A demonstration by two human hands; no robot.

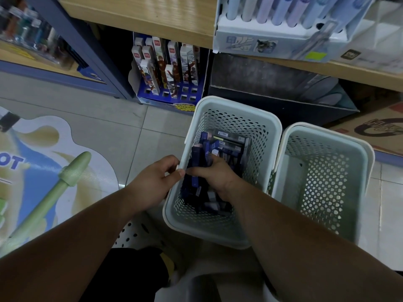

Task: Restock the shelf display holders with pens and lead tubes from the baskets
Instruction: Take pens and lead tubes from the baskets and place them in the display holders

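Observation:
Two pale green perforated baskets stand on the floor. The left basket (270, 127) holds several dark blue lead tubes (231, 144) and flat boxes. My right hand (214, 177) is inside it, gripping a bundle of the dark blue tubes (202, 155). My left hand (152, 182) grips the left basket's near-left rim, thumb toward the bundle. The right basket (327, 171) looks empty. On the shelf above stands a white display holder (272, 38) with pastel pens. Under the shelf, a blue display holder (168, 99) carries boxed character pens.
A wooden shelf edge (152, 25) runs overhead. A dark open carton (272, 83) sits behind the baskets, and a printed cardboard box (375, 127) at right. A large floor sticker (43, 171) covers tiles at left. A blue shelf post (87, 51) stands at left. A white perforated stool (135, 234) is below my arms.

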